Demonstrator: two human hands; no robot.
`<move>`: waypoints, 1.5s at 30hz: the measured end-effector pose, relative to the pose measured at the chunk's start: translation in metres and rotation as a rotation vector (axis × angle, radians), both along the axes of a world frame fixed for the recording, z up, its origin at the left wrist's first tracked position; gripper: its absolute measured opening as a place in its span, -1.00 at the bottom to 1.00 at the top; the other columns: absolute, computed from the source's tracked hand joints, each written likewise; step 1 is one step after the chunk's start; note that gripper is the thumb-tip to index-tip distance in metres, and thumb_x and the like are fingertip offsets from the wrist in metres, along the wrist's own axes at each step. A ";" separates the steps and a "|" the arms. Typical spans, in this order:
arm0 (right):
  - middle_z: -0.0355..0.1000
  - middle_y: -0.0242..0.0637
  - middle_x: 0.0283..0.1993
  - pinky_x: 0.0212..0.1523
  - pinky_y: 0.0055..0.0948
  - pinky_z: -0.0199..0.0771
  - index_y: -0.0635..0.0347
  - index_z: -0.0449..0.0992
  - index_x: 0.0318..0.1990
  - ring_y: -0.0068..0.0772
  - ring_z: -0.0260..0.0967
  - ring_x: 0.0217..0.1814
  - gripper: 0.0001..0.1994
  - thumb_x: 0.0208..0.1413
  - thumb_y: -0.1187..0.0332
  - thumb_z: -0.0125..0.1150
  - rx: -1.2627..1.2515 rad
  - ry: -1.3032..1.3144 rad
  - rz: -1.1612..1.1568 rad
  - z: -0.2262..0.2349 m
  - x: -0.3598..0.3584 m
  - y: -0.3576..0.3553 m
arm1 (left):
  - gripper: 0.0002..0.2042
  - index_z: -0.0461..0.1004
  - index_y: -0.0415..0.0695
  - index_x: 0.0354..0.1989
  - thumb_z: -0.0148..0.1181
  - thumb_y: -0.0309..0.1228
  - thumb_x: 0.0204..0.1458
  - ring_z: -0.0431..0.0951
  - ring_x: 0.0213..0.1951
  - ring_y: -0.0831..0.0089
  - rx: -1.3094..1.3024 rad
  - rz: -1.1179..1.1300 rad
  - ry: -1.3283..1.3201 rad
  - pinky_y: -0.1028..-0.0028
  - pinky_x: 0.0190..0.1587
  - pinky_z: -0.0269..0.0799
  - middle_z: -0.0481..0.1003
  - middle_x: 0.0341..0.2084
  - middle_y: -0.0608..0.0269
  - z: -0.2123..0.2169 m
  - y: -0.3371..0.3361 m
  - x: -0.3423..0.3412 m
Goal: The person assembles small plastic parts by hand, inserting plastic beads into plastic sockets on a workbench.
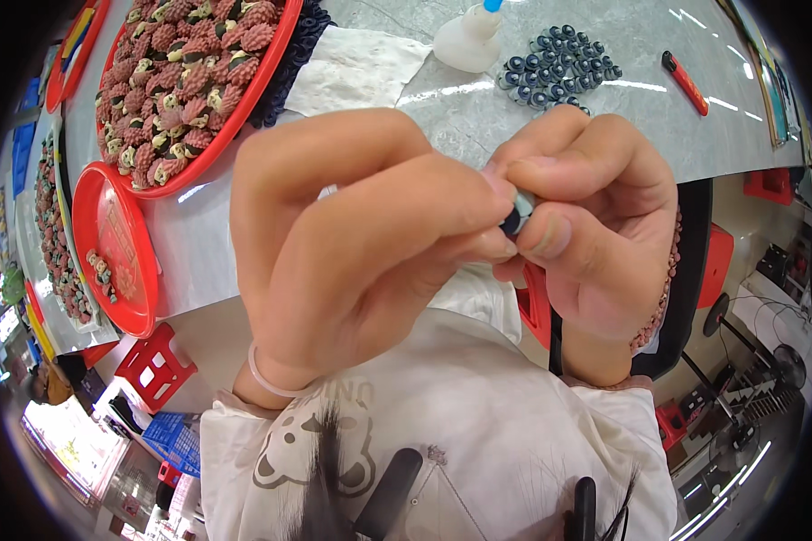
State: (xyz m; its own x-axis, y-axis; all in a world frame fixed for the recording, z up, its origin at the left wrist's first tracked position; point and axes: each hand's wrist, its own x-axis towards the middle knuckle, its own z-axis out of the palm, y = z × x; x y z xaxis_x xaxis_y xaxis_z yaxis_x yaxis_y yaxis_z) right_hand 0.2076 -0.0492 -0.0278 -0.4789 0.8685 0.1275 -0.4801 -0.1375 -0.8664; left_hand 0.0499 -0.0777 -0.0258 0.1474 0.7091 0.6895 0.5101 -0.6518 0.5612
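A small dark-blue and pale grey-green piece [518, 215] is pinched between the fingertips of both hands in front of my chest. My left hand [352, 225] closes on it from the left, its curled fingers covering part of it. From the other side, the thumb and index finger of my right hand [604, 203] grip the same piece. Its full shape is hidden. Beyond the hands, a pile of small dark-blue and pale pieces [564, 68] with similar colours lies on the grey table [595, 22].
A large red tray [260, 97] heaped with pink figures stands at the far left, beside a smaller red tray [135, 243] with a few figures. A white cloth [352, 77], a white squeeze bottle [469, 43] and a red stick-shaped tool [687, 86] lie or stand farther back.
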 end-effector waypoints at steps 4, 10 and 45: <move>0.28 -0.11 -0.28 -0.53 -0.69 0.30 0.36 0.34 -0.26 -0.50 0.27 -0.46 -0.80 -0.07 0.47 0.07 0.084 0.045 -0.057 -0.005 0.003 0.005 | -0.85 0.32 -0.25 -0.34 0.07 -0.47 -0.07 0.32 -0.52 0.51 -0.093 -0.053 -0.054 0.62 -0.48 0.26 0.29 -0.40 0.10 -0.001 0.002 -0.006; 0.30 -0.23 -0.24 -0.29 -0.67 0.25 0.34 0.36 -0.22 -0.53 0.26 -0.32 -0.77 -0.10 0.53 0.03 -0.024 -0.444 -0.317 -0.002 0.072 0.024 | -0.83 0.32 -0.32 -0.28 0.00 -0.62 -0.10 0.31 -0.50 0.57 -0.165 0.133 -0.238 0.65 -0.42 0.23 0.32 -0.34 0.09 -0.001 0.003 -0.044; 0.34 -0.38 -0.39 -0.28 -0.66 0.22 0.31 0.39 -0.37 -0.60 0.27 -0.35 -0.90 -0.10 0.53 0.08 0.294 -0.800 -0.537 0.015 0.080 0.083 | -0.95 0.35 -0.12 -0.59 0.08 -0.47 -0.23 0.35 -0.40 0.47 0.116 0.208 1.045 0.49 -0.26 0.19 0.32 -0.57 0.35 0.002 0.129 -0.041</move>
State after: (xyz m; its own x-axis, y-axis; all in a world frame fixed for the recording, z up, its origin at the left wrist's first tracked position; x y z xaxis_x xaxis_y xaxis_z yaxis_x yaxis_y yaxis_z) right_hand 0.2877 0.0342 -0.0123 -0.0723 0.9804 0.1835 0.3221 0.1970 -0.9260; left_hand 0.0086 0.0517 -0.0242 0.5874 0.7268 0.3560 0.8091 -0.5178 -0.2777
